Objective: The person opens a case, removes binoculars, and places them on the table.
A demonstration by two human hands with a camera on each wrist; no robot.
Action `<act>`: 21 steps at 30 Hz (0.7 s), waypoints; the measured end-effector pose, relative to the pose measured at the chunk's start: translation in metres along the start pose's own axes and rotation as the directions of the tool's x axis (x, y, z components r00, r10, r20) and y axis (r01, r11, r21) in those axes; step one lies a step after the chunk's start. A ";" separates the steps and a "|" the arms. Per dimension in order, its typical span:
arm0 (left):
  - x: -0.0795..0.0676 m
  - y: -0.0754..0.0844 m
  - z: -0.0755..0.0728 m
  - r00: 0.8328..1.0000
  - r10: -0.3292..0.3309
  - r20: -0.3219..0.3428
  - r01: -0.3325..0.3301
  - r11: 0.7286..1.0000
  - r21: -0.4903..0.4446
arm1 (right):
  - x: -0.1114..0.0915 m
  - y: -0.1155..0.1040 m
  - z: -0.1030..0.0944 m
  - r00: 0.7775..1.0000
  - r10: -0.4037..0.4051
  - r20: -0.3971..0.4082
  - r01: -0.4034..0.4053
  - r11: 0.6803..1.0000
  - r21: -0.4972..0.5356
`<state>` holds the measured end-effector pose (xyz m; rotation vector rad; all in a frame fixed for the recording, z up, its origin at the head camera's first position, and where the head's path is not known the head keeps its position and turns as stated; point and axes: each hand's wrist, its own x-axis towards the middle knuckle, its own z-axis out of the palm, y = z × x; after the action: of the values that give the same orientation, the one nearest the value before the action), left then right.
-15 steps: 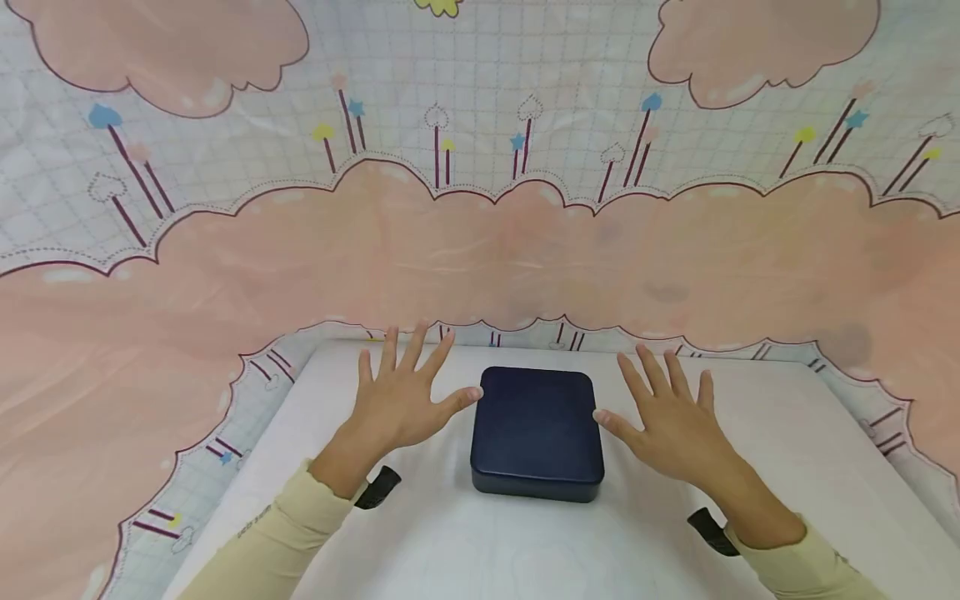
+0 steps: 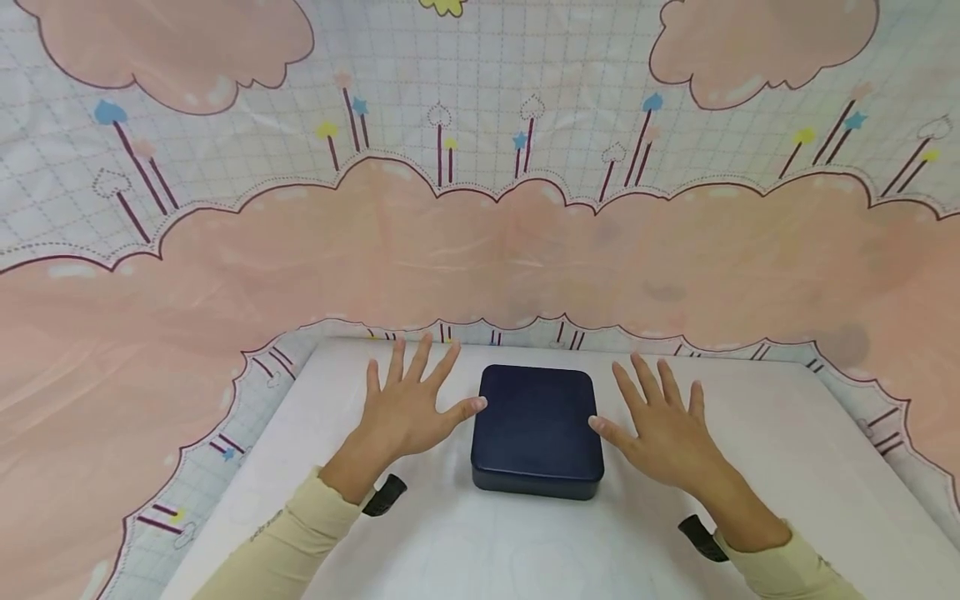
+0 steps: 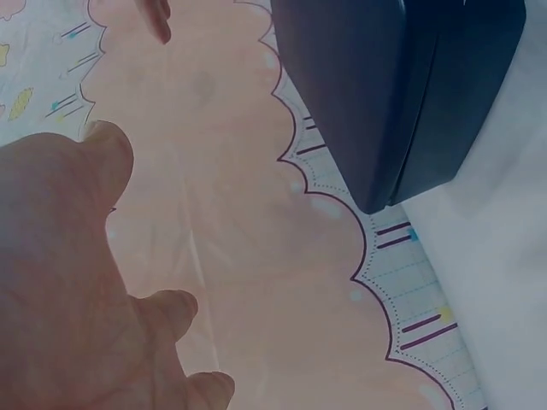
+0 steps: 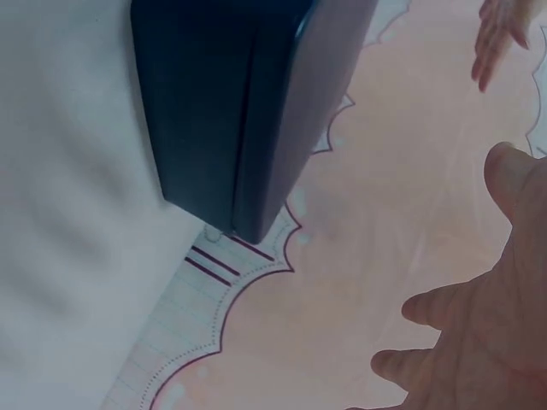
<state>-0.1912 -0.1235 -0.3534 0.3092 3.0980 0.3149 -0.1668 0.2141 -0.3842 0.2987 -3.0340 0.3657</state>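
Note:
A dark navy box (image 2: 536, 425) with rounded corners and a seam around its side lies on the white table, its lid on. To its left, my left hand (image 2: 408, 417) is spread with straight fingers, the thumb tip at the box's left edge in the head view. On the other side my right hand (image 2: 663, 433) is spread the same way, its thumb tip by the right edge. Both wrist views show the box (image 3: 376, 94) apart from the palms, with bare space between, and neither hand grips anything. What is inside the box is hidden.
The white table (image 2: 480, 550) stretches to both sides of the box. Behind it hangs a pink and white patterned cloth (image 2: 480, 250) with cloud shapes, which also borders the table's left and right edges. A black strap (image 2: 385, 496) sits at each wrist.
Both hands have shifted slightly toward the box and a little lower in the head view, fingers still spread. The box stays in place.

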 end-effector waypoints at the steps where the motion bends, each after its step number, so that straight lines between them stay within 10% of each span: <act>1: 0.000 0.000 0.002 1.000 -0.002 0.000 0.002 1.000 -0.002 | 0.000 0.000 0.001 1.000 0.000 0.003 0.000 1.000 0.001; 21: 0.001 -0.003 0.041 1.000 -0.014 0.004 0.014 1.000 -0.015 | -0.005 -0.001 0.026 1.000 0.006 0.004 -0.006 0.998 0.070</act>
<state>-0.1911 -0.1176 -0.3946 0.2874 3.0914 0.3363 -0.1630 0.2077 -0.4092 0.2951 -3.0312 0.4732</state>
